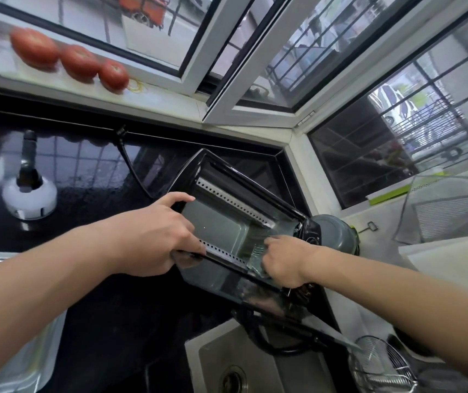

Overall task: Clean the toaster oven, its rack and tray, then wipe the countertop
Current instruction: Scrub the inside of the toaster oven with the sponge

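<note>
The black toaster oven (235, 199) stands on the dark countertop (91, 211) with its glass door (258, 296) folded down toward me and its grey inside showing. My left hand (156, 236) grips the left front edge of the oven's opening, thumb on top. My right hand (283, 259) is at the lower right of the opening, fingers curled on something pale and crumpled, possibly a cloth, pressed against the inside. What it holds is mostly hidden by the hand.
A steel sink (249, 361) lies below the door. A wire strainer (380, 361) sits at the lower right, a grey pot (337, 234) behind the oven. A faucet (28, 177) stands at left. Three tomatoes (68, 58) line the windowsill. A power cord (130, 165) trails behind.
</note>
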